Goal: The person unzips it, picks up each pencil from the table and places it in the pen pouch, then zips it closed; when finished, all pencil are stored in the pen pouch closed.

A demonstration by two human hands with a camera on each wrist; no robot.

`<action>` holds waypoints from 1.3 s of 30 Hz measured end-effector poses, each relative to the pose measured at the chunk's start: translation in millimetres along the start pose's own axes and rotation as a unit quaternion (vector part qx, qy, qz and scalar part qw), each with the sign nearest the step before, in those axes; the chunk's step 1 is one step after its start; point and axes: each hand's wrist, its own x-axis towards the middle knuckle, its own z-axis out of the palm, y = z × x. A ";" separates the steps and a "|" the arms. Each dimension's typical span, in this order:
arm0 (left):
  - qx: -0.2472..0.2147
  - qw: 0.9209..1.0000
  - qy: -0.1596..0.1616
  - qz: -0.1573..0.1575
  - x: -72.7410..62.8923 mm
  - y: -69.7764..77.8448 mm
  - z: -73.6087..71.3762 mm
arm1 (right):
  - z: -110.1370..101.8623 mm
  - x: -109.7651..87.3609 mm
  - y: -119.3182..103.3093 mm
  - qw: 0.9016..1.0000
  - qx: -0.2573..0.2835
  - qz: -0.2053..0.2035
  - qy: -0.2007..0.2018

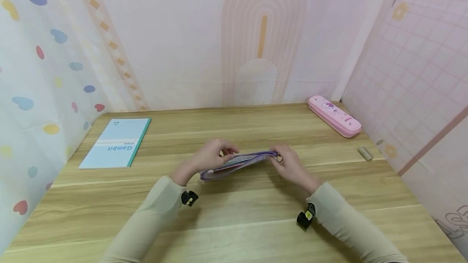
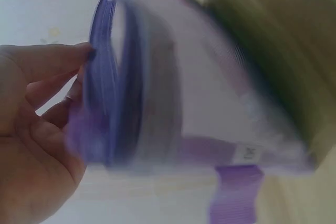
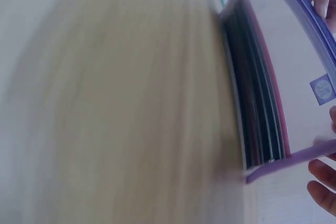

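A see-through zip pouch (image 1: 237, 166) with purple edges stands on its long side, held between both hands over the middle of the table. Its top gapes, and thin, flat things (image 3: 257, 93) with dark edges and a red one show inside; their kind cannot be told. My left hand (image 1: 213, 156) pinches the purple zip edge (image 2: 102, 72) near the left part, thumb and fingers on either side. At the pouch's other end my right hand (image 1: 289, 163) grips the corner, beside a small ring. A purple strap (image 2: 236, 195) hangs from the pouch.
A light blue notebook (image 1: 115, 143) with a green spine lies at the left. Toward the back right sits a pink pencil case (image 1: 333, 116), with a small grey-brown block (image 1: 365, 153) in front of it. Printed curtains (image 1: 175, 39) border the wooden table (image 1: 234, 230).
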 end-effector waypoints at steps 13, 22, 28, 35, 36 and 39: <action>0.133 0.990 0.003 0.035 33.8 34.5 5.3 | 6.7 1.8 -20.3 0.963 0.210 0.169 0.017; 0.206 0.962 0.047 0.173 45.1 45.6 44.6 | 12.9 -3.2 -22.5 0.967 0.203 0.150 0.034; 0.239 0.936 0.101 0.238 48.5 46.1 52.4 | 9.5 -4.8 -23.5 0.969 0.195 0.143 0.043; 0.257 0.920 0.142 0.260 47.4 42.6 60.4 | 11.0 -6.4 -26.3 0.973 0.185 0.131 0.046; 0.249 0.922 0.145 0.258 47.4 42.6 60.6 | 11.1 -6.3 -26.4 0.973 0.186 0.131 0.047; 0.209 0.935 0.150 0.243 47.9 43.4 60.4 | 11.4 -5.1 -26.0 0.971 0.193 0.135 0.040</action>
